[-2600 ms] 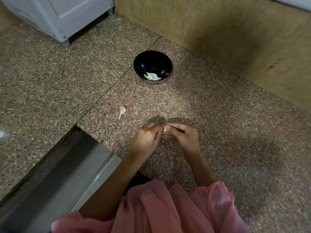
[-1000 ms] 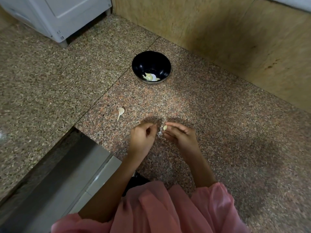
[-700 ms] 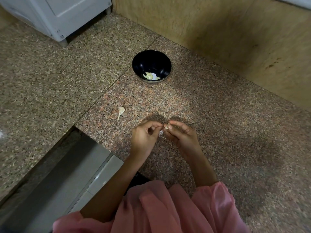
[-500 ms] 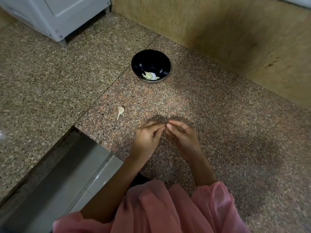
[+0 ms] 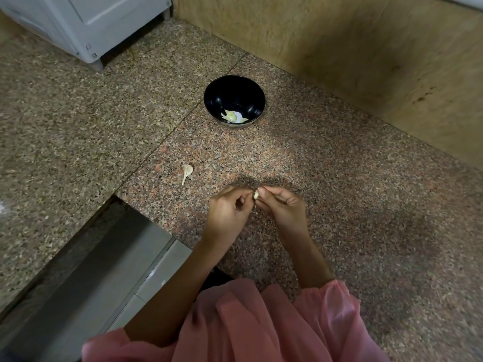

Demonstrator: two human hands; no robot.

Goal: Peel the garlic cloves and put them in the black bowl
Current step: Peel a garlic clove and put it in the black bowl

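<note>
**One clove nearly bare, low centre of frame**

Two hands work just below frame centre. The right hand [image 5: 283,206] pinches the garlic clove [image 5: 256,195] at its fingertips; the left hand [image 5: 228,209], fingers curled, has drawn slightly away since half a second ago, apparently tugging skin loose. The clove now shows pale, so peeling looks almost finished. The black bowl [image 5: 234,87], upper centre, already holds cloves; another clove [image 5: 187,171] waits mid-left.
</note>
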